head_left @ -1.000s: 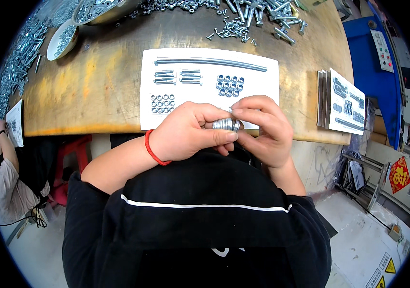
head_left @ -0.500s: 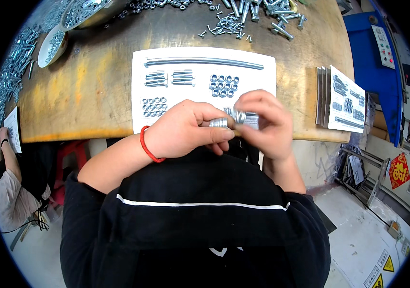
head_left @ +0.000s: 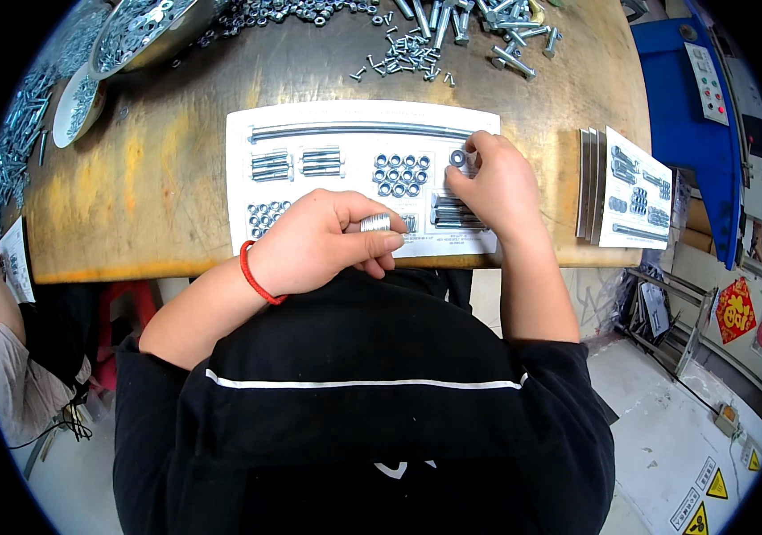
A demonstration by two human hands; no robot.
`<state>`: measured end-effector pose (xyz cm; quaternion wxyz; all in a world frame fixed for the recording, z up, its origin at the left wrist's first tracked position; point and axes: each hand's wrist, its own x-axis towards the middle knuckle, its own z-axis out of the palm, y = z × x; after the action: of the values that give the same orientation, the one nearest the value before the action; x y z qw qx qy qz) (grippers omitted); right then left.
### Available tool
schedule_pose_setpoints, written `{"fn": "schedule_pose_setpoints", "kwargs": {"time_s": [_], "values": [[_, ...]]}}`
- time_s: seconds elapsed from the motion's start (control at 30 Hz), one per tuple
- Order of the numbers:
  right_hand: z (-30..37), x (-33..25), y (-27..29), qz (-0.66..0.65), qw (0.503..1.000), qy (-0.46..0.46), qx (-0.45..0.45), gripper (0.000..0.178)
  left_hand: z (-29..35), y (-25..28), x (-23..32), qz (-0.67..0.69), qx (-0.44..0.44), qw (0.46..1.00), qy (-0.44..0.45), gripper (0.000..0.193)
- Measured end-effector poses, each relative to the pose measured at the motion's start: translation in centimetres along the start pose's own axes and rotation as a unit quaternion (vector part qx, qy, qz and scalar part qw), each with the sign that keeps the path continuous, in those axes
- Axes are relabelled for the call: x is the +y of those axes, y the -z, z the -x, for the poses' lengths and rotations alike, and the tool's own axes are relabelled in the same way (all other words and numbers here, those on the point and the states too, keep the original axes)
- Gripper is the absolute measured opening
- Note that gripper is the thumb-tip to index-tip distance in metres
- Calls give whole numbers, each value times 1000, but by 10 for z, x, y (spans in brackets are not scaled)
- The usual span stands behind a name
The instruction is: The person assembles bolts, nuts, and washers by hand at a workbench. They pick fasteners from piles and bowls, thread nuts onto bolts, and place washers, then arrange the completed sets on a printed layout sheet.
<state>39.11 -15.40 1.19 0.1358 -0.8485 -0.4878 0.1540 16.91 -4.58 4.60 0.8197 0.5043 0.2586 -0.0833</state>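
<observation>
My left hand point(head_left: 332, 236), with a red cord bracelet point(head_left: 254, 275) at its wrist, closes around a short stack of flat silver washers point(head_left: 374, 223). The stack shows between thumb and index finger, over the lower edge of a white printed sheet point(head_left: 358, 143). My right hand point(head_left: 498, 178) is at the sheet's right side. Its thumb and fingers curve around a small stack of washers point(head_left: 458, 158), seen end-on against the sheet. The sheet carries pictures of a long rod, bolts and nuts.
Bowls of small metal parts point(head_left: 144, 40) and a bolt heap point(head_left: 20, 143) lie at the far left. Small screws point(head_left: 407, 55) and larger bolts point(head_left: 510, 58) lie at the back. Folded printed cards point(head_left: 635, 192) stand at right. Another person's arm point(head_left: 8, 299) shows at left.
My right hand has moved right and away from my left hand, carrying some washers to the sheet's right side. My left hand keeps its stack. The view has shifted slightly.
</observation>
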Motion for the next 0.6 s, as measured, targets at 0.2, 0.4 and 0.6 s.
{"fn": "schedule_pose_setpoints", "kwargs": {"time_s": [0.2, 0.4, 0.6], "values": [[38, -31, 27, -332, 919, 212, -27, 38, -7, 1, -5, 3, -38, 999, -36, 23], [57, -39, 8, -346, 894, 280, 45, 36, -1, -8, -5, 14, -61, 997, -39, 29], [68, -45, 8, -354, 885, 291, 76, 34, 10, -12, -7, 9, -73, 995, -66, 29]]}}
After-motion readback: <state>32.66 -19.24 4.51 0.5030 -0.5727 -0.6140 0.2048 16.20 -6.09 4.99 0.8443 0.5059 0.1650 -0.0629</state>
